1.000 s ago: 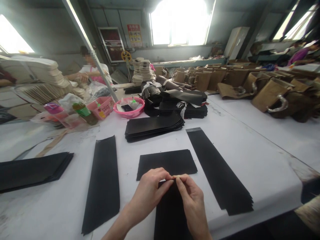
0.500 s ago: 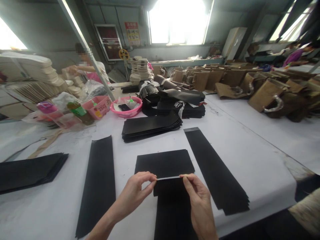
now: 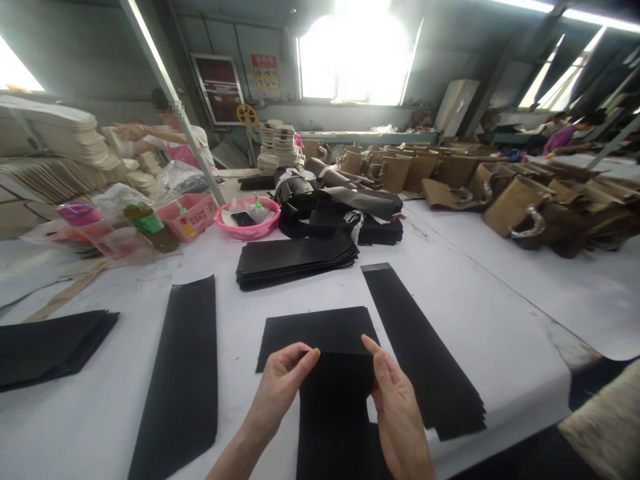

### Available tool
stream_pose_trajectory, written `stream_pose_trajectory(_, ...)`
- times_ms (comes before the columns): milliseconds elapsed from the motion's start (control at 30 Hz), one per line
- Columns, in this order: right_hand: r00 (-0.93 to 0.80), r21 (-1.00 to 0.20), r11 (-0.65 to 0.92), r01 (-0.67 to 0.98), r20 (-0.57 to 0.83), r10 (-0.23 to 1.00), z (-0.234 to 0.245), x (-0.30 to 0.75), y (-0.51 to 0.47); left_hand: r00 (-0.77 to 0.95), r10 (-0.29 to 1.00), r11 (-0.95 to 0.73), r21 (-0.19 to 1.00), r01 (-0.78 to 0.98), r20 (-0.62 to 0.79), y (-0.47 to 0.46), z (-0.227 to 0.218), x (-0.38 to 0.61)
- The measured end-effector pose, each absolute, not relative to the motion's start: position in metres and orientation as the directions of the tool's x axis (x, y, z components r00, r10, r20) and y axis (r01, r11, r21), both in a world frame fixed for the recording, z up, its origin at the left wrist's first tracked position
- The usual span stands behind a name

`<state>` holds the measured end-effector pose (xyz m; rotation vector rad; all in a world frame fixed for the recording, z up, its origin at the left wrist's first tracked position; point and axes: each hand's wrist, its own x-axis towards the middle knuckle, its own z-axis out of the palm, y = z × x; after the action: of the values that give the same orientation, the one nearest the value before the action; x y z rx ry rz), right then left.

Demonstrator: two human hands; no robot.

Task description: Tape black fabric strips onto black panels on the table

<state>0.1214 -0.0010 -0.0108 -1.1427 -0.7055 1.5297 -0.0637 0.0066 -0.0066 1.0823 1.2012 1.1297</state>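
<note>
My left hand [image 3: 283, 383] and my right hand [image 3: 395, 400] pinch the far corners of a long black sheet [image 3: 335, 413] that runs toward me on the white table [image 3: 500, 313]. Its far end lies over a wider black rectangle [image 3: 315, 330]. Each hand has thumb and forefinger closed on the sheet's edge. A long black strip [image 3: 183, 380] lies to the left of my hands. To the right lies a stack of black strips [image 3: 420, 347].
A pile of black sheets [image 3: 295, 257] lies ahead, another [image 3: 50, 343] at far left. Behind stand a pink bowl [image 3: 247, 220], a pink basket [image 3: 187, 215], a bottle [image 3: 145, 223] and brown paper bags [image 3: 510, 200]. A person [image 3: 175, 137] works at back left.
My hands moved apart along the sheet's far edge and pushed it forward over the wider rectangle. The thin pale strip stretched between my fingers half a second ago no longer shows.
</note>
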Motion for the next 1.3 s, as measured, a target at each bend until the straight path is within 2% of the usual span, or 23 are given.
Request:
stream_pose_trajectory(100,-0.015,-0.905,-0.261,-0.337,-0.272,0.962,-0.005,0.127,0.001,0.034,0.992,0.125,0.981,-0.145,-0.122,0.005,-0.004,-0.057)
stream_pose_trajectory(267,0.027,-0.962,-0.176,-0.206,-0.186,0.982,0.002,0.124,0.006,0.077,0.993,0.101,0.987,-0.123,-0.092,0.001,0.001,-0.057)
stream_pose_trajectory(467,0.097,-0.948,-0.159,-0.277,-0.192,0.977,0.001,0.119,0.004,0.059,0.996,0.078,0.992,-0.099,-0.073,-0.002,0.007,-0.053)
stream_pose_trajectory(700,0.052,-0.909,-0.247,-0.336,-0.280,0.959,-0.002,0.121,0.004,0.079,0.982,0.181,0.967,-0.181,-0.169,-0.001,0.002,-0.050)
stream_pose_trajectory(967,0.080,-0.931,-0.266,-0.248,-0.294,0.952,-0.008,0.133,0.008,0.052,0.985,0.172,0.972,-0.162,-0.166,0.001,0.000,-0.050)
stream_pose_trajectory(1067,0.100,-0.966,-0.192,-0.172,-0.211,0.972,-0.006,0.137,0.013,0.045,0.990,0.140,0.987,-0.079,-0.137,0.001,-0.001,-0.051)
stream_pose_trajectory(1133,0.078,-0.994,-0.103,-0.047,-0.107,0.991,0.000,0.140,0.017,0.041,0.993,0.108,0.994,-0.017,-0.107,0.001,-0.002,-0.052)
stream_pose_trajectory(1233,-0.022,-0.990,0.031,0.138,0.028,0.999,0.014,0.146,0.023,0.024,0.999,0.045,0.997,0.056,-0.047,0.001,0.000,-0.056)
stream_pose_trajectory(1300,-0.084,-0.977,0.087,0.194,0.072,0.994,0.025,0.150,0.026,0.024,1.000,-0.001,0.995,0.102,-0.002,0.000,0.003,-0.058)
